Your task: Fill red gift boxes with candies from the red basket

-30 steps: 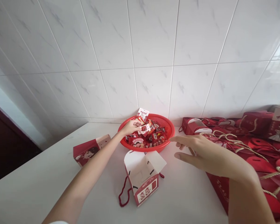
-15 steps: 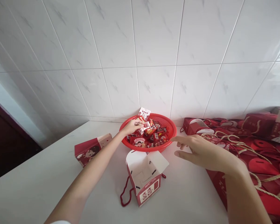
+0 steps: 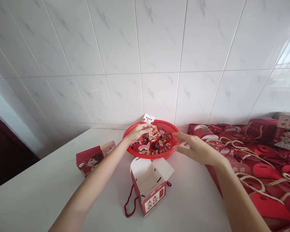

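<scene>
A red plastic basket [image 3: 180, 141] piled with small wrapped candies [image 3: 161, 142] stands near the tiled wall. My left hand [image 3: 139, 132] is over its left side, fingertips pinched together beside a shiny orange-and-red packet [image 3: 155, 134]; what they hold, if anything, is hidden. At the basket's right rim, my right hand [image 3: 194, 149] has its fingers apart and holds nothing. In front of the basket is an open red-and-white gift box [image 3: 152, 201], its flaps up and its inside bare, with a dark red cord handle [image 3: 129, 212] hanging at its left.
Another red box [image 3: 89, 160] with a cartoon figure lies left of my left forearm. Many red gift boxes [image 3: 264, 170] with beige rope handles [image 3: 250, 151] crowd the right side. A white card packet [image 3: 148, 118] sticks up at the basket's back. A tiled wall [image 3: 120, 93] closes off the back.
My right hand has moved left, up to the basket's right rim. The left hand has shifted slightly right over the candies, closer to the orange-and-red packet. The open box stays put.
</scene>
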Tool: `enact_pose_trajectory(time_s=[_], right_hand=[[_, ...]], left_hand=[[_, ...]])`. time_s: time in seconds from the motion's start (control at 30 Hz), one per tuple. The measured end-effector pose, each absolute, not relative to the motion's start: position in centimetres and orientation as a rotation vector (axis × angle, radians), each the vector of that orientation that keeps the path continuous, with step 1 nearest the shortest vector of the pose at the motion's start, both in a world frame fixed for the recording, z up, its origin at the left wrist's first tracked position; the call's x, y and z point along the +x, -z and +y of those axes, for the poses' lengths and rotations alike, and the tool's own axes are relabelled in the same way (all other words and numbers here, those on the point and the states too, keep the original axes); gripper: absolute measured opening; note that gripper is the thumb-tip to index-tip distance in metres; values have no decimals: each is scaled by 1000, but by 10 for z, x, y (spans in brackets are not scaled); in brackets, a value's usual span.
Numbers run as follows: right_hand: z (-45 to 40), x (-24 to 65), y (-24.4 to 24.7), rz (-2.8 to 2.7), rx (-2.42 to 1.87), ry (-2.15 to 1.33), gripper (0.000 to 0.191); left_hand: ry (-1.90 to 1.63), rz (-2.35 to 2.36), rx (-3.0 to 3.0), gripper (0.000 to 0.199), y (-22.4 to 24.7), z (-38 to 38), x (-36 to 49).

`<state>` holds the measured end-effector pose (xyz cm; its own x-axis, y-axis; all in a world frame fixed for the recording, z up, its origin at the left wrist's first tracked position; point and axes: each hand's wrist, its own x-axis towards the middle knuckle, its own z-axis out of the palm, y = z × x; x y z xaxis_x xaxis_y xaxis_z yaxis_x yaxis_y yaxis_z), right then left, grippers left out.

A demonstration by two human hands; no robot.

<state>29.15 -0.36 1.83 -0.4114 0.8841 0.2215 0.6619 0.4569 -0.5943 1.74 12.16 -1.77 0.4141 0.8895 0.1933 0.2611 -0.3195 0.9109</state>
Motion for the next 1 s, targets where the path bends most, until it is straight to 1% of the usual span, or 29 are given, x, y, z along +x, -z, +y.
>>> enact_pose_trajectory(time_s=[0.07,0.13,0.23,0.33,0.4,0.47,0.57,0.63,0.73,0.83,0.9,1.0], right_hand=[[8,285,-10,-2047,-1188,-681,59],[19,279,-4,-1894,-1111,-833,62],[29,276,-1,-1781,-1004,-1075,52],[35,280,1,-1699,-944,-1213,41],[38,284,2,-1587,-953,-1224,39],[41,287,4,-1464,-946,-1216,37],[44,286,8,-1312,-913,-1218,32],[45,282,11,-1249,-913,-1220,27],[49,273,17,-1200,-953,-1235,24],[55,265,26,-1150,-962,-1261,25],[59,262,31,-1095,-934,-1260,26],[63,260,36,-1006,-891,-1251,27]], left_hand=[[-885,884,1833,46,7,111,34],[-833,726,1862,42,-3,102,52],[-830,585,1939,40,-12,97,77],[-901,667,2062,44,-10,107,93],[-841,829,2152,48,-5,121,97],[-678,961,2217,49,3,137,95],[-415,1081,2270,36,14,163,86],[-294,1201,2314,31,20,177,80],[-184,1364,2376,33,26,192,75],[-65,1456,2433,34,31,197,79],[8,1478,2475,39,35,196,83],[88,1482,2524,56,39,194,87]])
